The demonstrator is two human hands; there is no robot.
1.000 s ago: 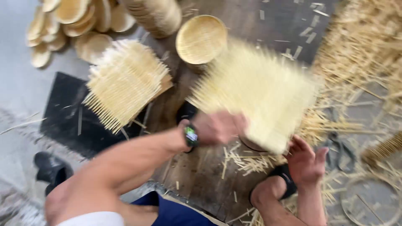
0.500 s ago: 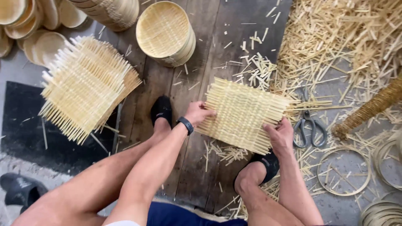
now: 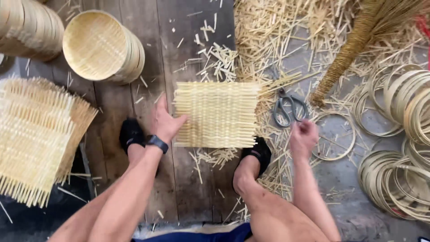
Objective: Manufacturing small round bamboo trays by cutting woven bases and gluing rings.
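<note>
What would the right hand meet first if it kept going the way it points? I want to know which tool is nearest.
Probably the scissors: the right hand points up and slightly left toward them, though height is unclear.

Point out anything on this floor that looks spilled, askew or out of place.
Loose bamboo offcuts are strewn thickly over the floor, spilling onto the planks around the woven mat. The scissors lie half buried in them beside the right hand. The mat itself lies square under the left hand.

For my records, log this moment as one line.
left hand: flat on woven mat | right hand: empty, near scissors | mat: on floorboards
</note>
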